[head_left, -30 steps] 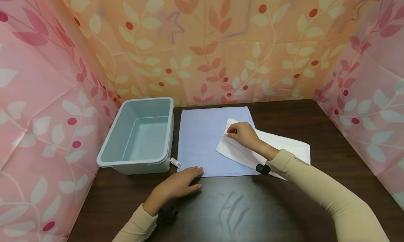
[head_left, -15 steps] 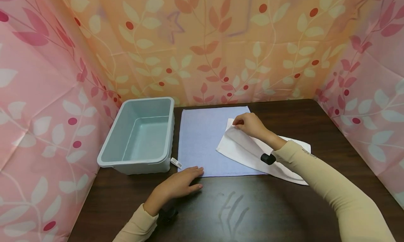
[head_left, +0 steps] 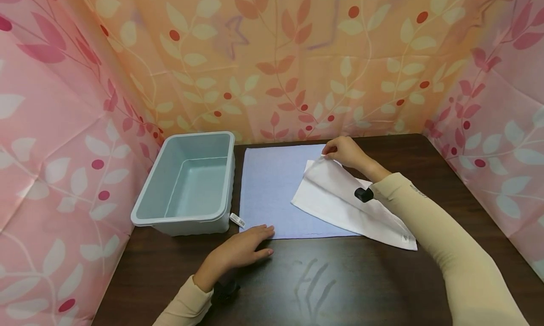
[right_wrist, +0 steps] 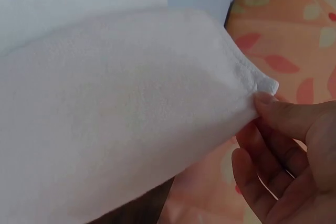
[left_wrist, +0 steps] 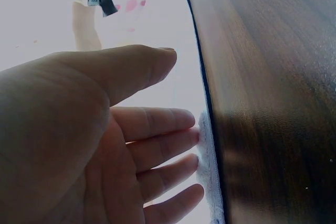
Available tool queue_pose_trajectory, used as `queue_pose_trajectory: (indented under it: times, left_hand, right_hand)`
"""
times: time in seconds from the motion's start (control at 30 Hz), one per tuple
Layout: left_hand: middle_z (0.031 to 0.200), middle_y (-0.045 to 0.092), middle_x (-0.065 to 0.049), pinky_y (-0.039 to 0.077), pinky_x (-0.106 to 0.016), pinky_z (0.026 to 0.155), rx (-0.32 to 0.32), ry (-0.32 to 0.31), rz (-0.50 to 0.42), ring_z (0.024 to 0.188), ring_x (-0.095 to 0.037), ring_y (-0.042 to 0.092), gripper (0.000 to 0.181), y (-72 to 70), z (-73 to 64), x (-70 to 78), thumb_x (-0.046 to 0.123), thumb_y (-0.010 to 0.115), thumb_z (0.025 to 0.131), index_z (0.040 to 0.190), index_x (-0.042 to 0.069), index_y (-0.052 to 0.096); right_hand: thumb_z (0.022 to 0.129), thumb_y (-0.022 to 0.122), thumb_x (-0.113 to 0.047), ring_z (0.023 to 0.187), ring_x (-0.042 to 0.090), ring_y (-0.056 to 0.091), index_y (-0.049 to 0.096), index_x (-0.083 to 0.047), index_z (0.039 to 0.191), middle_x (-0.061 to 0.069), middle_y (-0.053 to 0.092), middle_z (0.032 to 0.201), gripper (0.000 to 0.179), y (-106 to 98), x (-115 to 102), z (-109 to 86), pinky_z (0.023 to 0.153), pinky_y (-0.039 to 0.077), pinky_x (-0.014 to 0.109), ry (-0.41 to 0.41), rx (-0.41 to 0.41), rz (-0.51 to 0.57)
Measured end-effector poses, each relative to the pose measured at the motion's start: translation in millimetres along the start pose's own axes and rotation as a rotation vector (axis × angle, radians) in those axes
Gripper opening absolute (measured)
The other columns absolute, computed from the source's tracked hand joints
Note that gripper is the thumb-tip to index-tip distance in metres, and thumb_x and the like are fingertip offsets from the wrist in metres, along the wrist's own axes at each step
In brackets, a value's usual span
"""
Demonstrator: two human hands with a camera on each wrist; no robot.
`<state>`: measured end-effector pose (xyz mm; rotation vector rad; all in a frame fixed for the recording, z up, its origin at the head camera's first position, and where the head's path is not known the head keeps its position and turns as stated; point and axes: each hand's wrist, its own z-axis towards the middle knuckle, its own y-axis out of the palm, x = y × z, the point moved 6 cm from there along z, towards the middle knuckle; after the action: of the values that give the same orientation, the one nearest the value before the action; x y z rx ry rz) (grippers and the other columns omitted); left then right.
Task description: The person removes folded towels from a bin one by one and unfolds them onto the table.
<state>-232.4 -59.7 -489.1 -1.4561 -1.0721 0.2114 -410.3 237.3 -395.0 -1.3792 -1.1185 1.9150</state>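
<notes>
A white towel (head_left: 340, 201) lies partly over the right side of a flat lavender towel (head_left: 272, 189). My right hand (head_left: 346, 153) pinches one corner of the white towel between thumb and fingers and holds it raised; the right wrist view shows the thumb (right_wrist: 270, 100) on that corner, with the cloth (right_wrist: 126, 108) slanting down from it. My left hand (head_left: 242, 245) rests with straight fingers on the lavender towel's front left corner. In the left wrist view the fingertips (left_wrist: 184, 119) touch the cloth's edge.
A pale blue-green plastic tub (head_left: 227, 212) stands left of the lavender towel. A small white label (head_left: 237, 219) sticks out at the towel's left edge. Beneath is a dark wooden table (head_left: 340, 288), with patterned curtains (head_left: 272, 56) at the back and sides.
My right hand has moved back and to the right, drawing the pinched white corner with it, and the fold of the white towel opens out. The left hand keeps its place.
</notes>
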Motion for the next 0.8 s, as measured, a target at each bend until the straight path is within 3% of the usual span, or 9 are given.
queue_pose_trajectory:
  times: [0.2, 0.4, 0.8]
  left_hand:
    - [0.158, 0.042, -0.005, 0.037, -0.048, 0.117, 0.005, 0.004, -0.003, 0.149, -0.024, 0.037, 0.057, -0.3, -0.3, -0.7, 0.037, 0.057, 0.1, 0.149, 0.009, 0.045]
    - [0.157, 0.043, -0.005, 0.038, -0.049, 0.116, 0.01, 0.004, 0.01, 0.148, -0.024, 0.038, 0.057, -0.5, -0.8, -1.3, 0.038, 0.058, 0.099, 0.148, 0.009, 0.046]
    - [0.158, 0.042, -0.004, 0.038, -0.048, 0.116, 0.007, 0.002, 0.001, 0.149, -0.022, 0.037, 0.057, -1.8, -1.7, -0.6, 0.038, 0.057, 0.1, 0.148, 0.011, 0.046]
  right_hand:
    - [0.087, 0.073, -0.008, 0.084, 0.025, 0.061, 0.077, -0.005, 0.095, 0.012, 0.075, 0.092, 0.009, -3.0, 14.1, 15.3, 0.071, 0.05, 0.031, 0.009, -0.013, -0.052]
    - [0.088, 0.072, -0.009, 0.087, 0.028, 0.061, 0.076, -0.004, 0.096, 0.014, 0.074, 0.095, 0.01, -1.7, 24.0, 29.1, 0.081, 0.053, 0.04, 0.027, -0.028, -0.101]
    - [0.09, 0.069, -0.009, 0.1, 0.034, 0.06, 0.075, -0.002, 0.1, 0.018, 0.072, 0.105, 0.013, 8.2, 56.3, 41.6, 0.093, 0.049, 0.05, 0.179, 0.017, -0.13]
